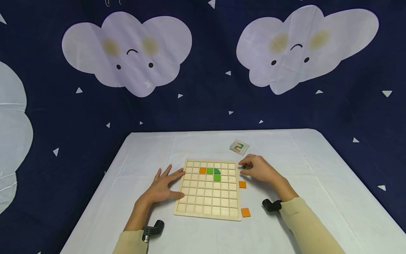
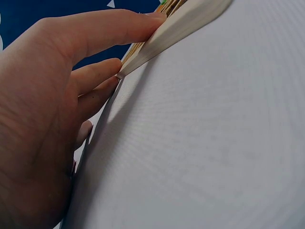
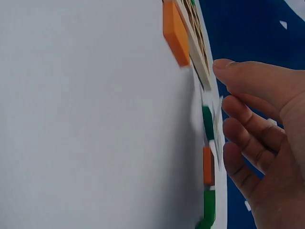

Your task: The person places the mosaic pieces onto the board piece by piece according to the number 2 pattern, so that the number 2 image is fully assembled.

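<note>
A wooden grid board (image 1: 207, 201) lies on the white table. Set in its upper squares are an orange tile (image 1: 202, 170), a green square tile (image 1: 210, 170), a dark green rounded tile (image 1: 217, 171) and, below that, another green tile (image 1: 217, 178). Fingers spread, my left hand (image 1: 161, 187) touches the board's left edge with fingertips and thumb. Just off the upper right corner is my right hand (image 1: 261, 168), thumb and fingers apart. In the right wrist view nothing shows between them; a dark green piece (image 3: 208, 122), an orange piece (image 3: 208, 165) and a green piece (image 3: 209, 202) lie beyond.
Two loose orange tiles, an upper one (image 1: 242, 184) and a lower one (image 1: 245, 212), lie along the board's right side. Behind the board's right corner is a small pattern card (image 1: 239, 146). A dark blue cloth with clouds (image 1: 127, 53) hangs behind the table.
</note>
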`<action>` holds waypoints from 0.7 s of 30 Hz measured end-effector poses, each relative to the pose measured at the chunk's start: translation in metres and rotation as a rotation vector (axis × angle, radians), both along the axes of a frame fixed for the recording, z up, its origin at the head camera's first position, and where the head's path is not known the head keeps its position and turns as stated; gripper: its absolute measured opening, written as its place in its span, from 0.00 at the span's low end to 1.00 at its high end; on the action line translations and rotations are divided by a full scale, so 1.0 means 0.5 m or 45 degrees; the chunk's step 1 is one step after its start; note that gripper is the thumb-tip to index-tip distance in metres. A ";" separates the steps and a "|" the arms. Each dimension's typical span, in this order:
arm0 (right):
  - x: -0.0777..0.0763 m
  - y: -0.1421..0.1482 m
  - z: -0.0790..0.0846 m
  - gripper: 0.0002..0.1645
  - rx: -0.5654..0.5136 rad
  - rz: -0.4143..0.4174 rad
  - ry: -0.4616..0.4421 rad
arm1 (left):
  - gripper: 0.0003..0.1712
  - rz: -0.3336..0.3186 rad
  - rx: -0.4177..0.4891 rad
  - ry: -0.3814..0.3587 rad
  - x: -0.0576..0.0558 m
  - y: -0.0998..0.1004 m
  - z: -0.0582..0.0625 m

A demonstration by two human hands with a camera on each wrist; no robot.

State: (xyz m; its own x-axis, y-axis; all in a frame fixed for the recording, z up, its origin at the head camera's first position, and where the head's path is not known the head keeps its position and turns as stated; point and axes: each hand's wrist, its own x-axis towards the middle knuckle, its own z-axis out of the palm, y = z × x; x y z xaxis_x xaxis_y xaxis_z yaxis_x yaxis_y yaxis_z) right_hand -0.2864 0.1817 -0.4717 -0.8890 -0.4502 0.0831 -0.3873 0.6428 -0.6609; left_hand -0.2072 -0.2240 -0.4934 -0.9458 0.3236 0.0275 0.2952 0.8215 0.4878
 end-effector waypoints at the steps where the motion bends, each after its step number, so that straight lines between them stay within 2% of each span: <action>1: -0.002 0.006 0.000 0.19 -0.008 -0.007 -0.002 | 0.50 0.001 -0.006 0.000 0.000 0.000 0.000; 8: -0.016 0.035 -0.011 0.20 -0.049 -0.025 -0.002 | 0.50 0.009 -0.017 0.005 0.000 0.003 0.000; 15: -0.029 0.041 -0.024 0.23 -0.025 -0.033 0.017 | 0.50 0.006 -0.002 -0.015 0.004 0.001 -0.003; 21: -0.041 0.039 -0.033 0.23 -0.004 -0.028 0.018 | 0.50 -0.008 -0.005 0.018 0.001 -0.002 -0.003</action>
State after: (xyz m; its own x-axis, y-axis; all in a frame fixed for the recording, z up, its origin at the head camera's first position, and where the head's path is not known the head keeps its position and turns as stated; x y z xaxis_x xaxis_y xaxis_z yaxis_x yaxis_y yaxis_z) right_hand -0.3067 0.2011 -0.4881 -0.8975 -0.4302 0.0968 -0.3821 0.6494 -0.6575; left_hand -0.2066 -0.2249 -0.4948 -0.9432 0.3299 0.0392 0.3073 0.8215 0.4803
